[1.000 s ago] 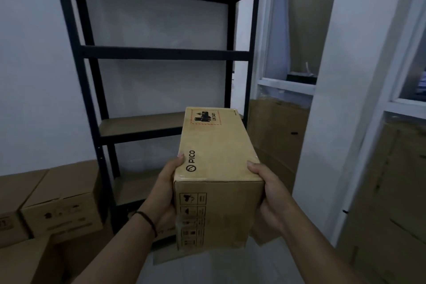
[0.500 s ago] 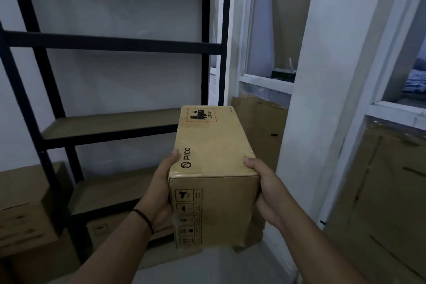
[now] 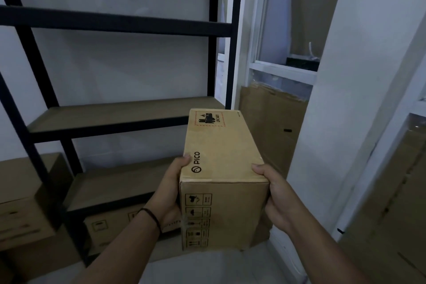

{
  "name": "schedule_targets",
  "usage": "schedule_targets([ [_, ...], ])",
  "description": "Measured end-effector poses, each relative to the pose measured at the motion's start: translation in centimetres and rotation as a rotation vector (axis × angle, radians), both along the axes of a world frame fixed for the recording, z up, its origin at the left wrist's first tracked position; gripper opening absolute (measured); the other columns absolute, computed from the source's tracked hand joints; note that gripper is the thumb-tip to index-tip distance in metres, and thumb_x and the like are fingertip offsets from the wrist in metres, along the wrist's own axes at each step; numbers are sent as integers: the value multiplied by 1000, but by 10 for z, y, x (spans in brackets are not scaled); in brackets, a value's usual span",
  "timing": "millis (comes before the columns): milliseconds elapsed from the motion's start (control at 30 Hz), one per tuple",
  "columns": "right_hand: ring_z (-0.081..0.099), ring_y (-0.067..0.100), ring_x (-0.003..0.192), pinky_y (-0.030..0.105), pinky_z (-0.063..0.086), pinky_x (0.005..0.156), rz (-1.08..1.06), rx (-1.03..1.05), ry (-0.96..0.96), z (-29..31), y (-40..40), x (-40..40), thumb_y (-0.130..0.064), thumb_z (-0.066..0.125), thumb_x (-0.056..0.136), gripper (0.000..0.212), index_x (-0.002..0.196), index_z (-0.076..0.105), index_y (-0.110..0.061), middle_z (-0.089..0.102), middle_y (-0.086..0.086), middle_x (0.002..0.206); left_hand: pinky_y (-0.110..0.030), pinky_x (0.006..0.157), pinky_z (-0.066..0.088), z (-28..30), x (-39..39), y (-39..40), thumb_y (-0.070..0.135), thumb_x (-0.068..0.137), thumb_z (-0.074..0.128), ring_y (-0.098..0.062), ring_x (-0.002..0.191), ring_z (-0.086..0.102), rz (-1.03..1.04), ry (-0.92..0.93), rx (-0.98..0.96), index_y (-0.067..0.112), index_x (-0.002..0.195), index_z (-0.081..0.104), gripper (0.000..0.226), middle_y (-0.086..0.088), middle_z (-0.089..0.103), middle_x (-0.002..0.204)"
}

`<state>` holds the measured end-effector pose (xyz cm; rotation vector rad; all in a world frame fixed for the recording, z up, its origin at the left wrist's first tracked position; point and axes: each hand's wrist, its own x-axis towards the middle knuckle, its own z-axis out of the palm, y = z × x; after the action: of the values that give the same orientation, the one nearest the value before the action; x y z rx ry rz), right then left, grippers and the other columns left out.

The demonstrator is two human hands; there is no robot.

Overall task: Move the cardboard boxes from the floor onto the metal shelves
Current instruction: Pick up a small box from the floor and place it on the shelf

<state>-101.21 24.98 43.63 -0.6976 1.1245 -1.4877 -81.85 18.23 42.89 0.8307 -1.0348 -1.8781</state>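
Observed at centre to lower centre of the frame: one long cardboard box (image 3: pixel 221 168) printed "PICO" on its top face, with a red-bordered hazard label at the far end and handling symbols on the near end panel. It is held in the air between two hands, clear of every shelf. The left hand (image 3: pixel 170 189) is clamped against the box's left side, thumb hooked over the top edge beside the logo; the fingers lie out of sight behind the box. A dark band sits on that wrist. The right hand (image 3: pixel 274 198) is clamped against the right side, thumb over the top edge, fingers curled round the lower part of the box. The black metal shelf unit (image 3: pixel 110 23) fills the left half of the frame; its middle board (image 3: pixel 110 114) lies just behind the far end of the box. A lower board (image 3: pixel 115 185) sits at left centre. Beneath it, at lower left centre, stands a second box (image 3: pixel 110 226) on the floor. Another carton (image 3: pixel 25 205) stands at the lower left edge, outside the frame upright. Flattened cardboard (image 3: pixel 272 127) leans against the wall at right of centre, below a white window frame (image 3: pixel 281 71).
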Motion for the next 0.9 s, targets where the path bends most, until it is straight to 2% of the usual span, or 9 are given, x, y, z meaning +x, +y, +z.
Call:
schedule_targets([
  [67,65,21,97,35,50,86,0,13,8,-6,-18,2,-20,51,93,24,110,67,-16,74,5,100,-43,79,50,-10,2,-20,41,93,41,-31,89,69,-8,10,34,14,115,65,42,-14,72,108],
  [167,67,18,90,32,50,75,-20,42,9,-16,-50,5,-19,51,94,24,112,66,-15,76,2,93,-43,79,50,-24,4,-57,40,93,41,-32,88,69,-32,6,84,13,115,65,43,-15,71,108],
  [267,69,16,87,32,50,74,-12,59,22,-26,-74,7,-18,50,95,25,114,66,-15,76,2,95,-40,74,50,-36,6,-82,37,92,40,-29,81,71,-49,21,134,11,114,65,43,-15,72,105],
  [333,69,17,90,32,51,78,-9,85,23,-37,-89,11,-17,49,95,26,115,65,-15,75,3,98,-41,76,50,-47,8,-98,37,91,41,-30,81,71,-51,42,172,10,114,65,43,-15,72,105],
  [433,66,24,101,38,51,90,3,145,-1,-56,-113,13,-17,49,95,30,120,64,-13,73,8,107,-48,90,46,-68,11,-120,37,87,45,-35,94,66,-50,45,227,10,119,64,46,-18,69,113],
  [500,65,26,105,41,48,97,9,178,2,-69,-129,12,-16,50,94,31,121,64,-14,73,8,109,-49,91,46,-82,12,-134,38,83,49,-36,99,63,-37,31,257,9,121,63,50,-19,67,116],
  [667,65,23,104,34,51,81,16,243,45,-95,-164,3,-16,54,92,28,117,66,-16,73,5,109,-43,81,50,-109,6,-163,38,82,49,-34,91,66,9,-3,297,7,120,62,51,-19,69,113],
  [767,64,26,105,35,51,80,38,305,30,-111,-192,-9,-16,56,91,28,117,66,-15,72,7,110,-44,80,50,-123,-3,-184,36,85,47,-34,88,67,29,-6,304,5,117,63,48,-20,69,110],
  [900,63,20,104,32,49,77,128,320,84,-128,-237,-35,-19,56,91,30,120,64,-20,71,2,112,-44,79,49,-137,-24,-217,33,88,46,-34,84,68,95,3,327,5,110,65,40,-21,70,106],
])
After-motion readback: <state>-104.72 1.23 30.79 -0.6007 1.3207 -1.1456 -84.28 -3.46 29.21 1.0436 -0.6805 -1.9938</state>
